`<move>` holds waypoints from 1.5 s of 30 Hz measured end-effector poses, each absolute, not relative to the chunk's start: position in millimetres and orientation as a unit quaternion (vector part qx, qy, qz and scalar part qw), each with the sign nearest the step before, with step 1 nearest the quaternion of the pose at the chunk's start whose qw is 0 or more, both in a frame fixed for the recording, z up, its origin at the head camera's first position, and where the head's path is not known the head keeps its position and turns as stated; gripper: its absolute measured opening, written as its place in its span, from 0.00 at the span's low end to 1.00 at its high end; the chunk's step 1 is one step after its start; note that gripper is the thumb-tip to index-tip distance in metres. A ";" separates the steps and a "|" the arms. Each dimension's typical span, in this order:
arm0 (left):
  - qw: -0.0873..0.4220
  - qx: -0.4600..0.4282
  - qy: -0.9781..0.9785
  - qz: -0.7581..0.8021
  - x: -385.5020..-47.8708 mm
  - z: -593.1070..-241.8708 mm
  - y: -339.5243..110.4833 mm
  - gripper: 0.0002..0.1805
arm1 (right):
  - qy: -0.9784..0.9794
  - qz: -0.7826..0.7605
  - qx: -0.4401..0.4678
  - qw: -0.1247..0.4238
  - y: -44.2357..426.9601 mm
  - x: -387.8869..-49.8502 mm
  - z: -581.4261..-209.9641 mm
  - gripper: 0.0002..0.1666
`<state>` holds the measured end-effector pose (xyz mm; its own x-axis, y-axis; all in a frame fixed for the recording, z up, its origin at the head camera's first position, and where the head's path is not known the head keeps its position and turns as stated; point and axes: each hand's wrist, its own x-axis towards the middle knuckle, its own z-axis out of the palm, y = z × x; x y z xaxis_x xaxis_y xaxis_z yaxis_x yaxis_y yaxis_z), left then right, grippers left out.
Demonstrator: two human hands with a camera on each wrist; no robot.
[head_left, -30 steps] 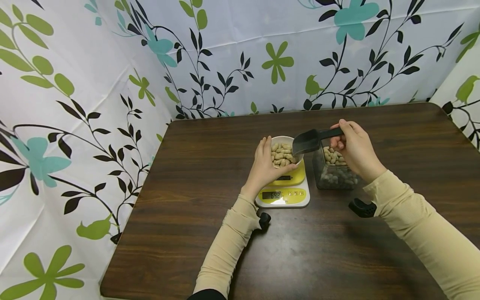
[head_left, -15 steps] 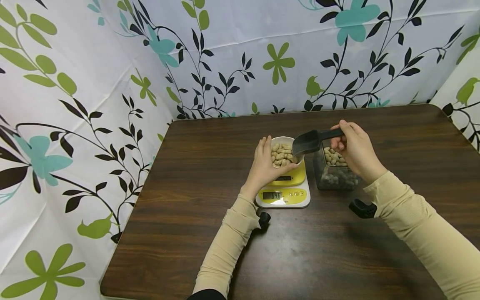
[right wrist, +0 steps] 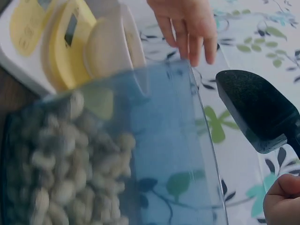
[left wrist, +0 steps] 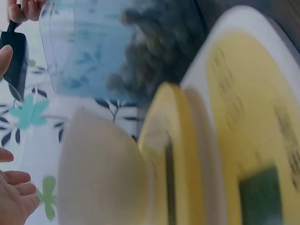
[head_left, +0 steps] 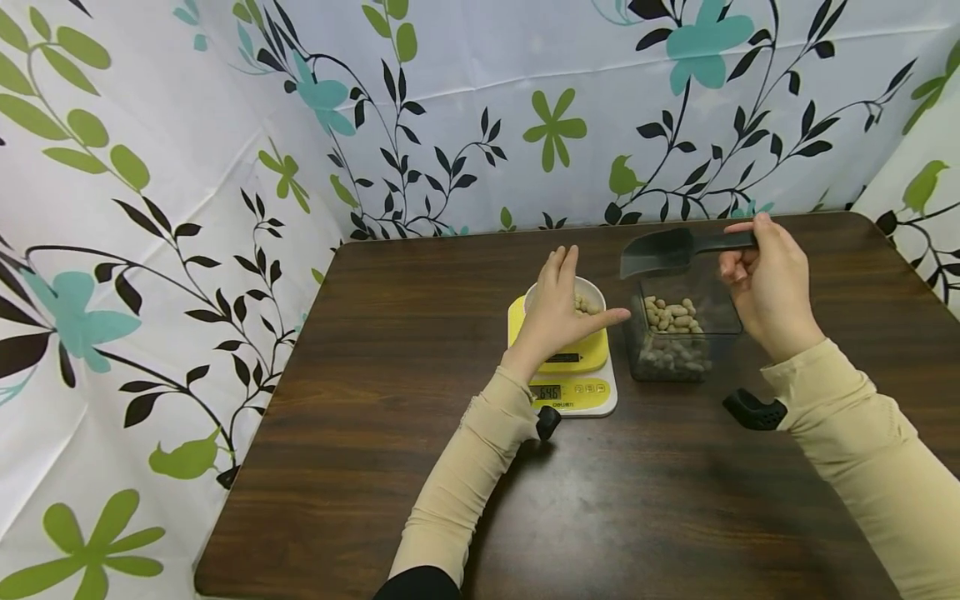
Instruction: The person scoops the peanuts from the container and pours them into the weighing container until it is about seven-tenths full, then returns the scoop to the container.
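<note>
My left hand [head_left: 557, 312] hovers over a white bowl [head_left: 595, 292], its fingers stretched and thumb spread to the right; the left wrist view shows it apart from the bowl. Unshelled peanuts [head_left: 585, 306] lie in the bowl, partly hidden by that hand. Beneath the bowl is a yellow and white kitchen scale [head_left: 600, 398], whose display seems to read 646. My right hand [head_left: 776, 287] grips a black scoop [head_left: 660, 252] by its handle, raised above a clear container [head_left: 720, 312]. No peanuts show in the scoop in the right wrist view.
The clear container stands just right of the scale, with peanuts [head_left: 675, 317] in its lower part. Both sit on a dark wooden table [head_left: 375, 417]. A white patterned curtain [head_left: 465, 108] hangs behind the table's back edge and along its left side.
My left hand has let go of the bowl and lifted above it. My right hand has moved the scoop up and to the right, away from the bowl. The bowl stays on the scale.
</note>
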<state>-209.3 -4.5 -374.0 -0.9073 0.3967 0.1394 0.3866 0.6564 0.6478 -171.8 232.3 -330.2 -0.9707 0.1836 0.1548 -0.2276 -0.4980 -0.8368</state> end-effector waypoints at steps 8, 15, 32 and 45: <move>0.036 0.256 0.911 0.323 -195.7 -368.9 27.0 0.59 | -0.442 0.888 -0.012 0.124 258.9 -162.6 -342.7 0.16; 0.068 0.268 0.901 0.336 -188.6 -379.8 42.8 0.57 | -0.462 0.879 -0.041 0.106 263.3 -158.5 -361.9 0.17; 0.059 0.259 0.910 0.319 -186.5 -389.6 61.6 0.56 | -0.598 0.797 -0.057 0.063 259.3 -158.6 -379.1 0.23; 0.066 0.256 0.903 0.338 -186.8 -391.2 63.7 0.55 | -0.782 0.606 -0.114 0.087 263.6 -157.9 -388.8 0.40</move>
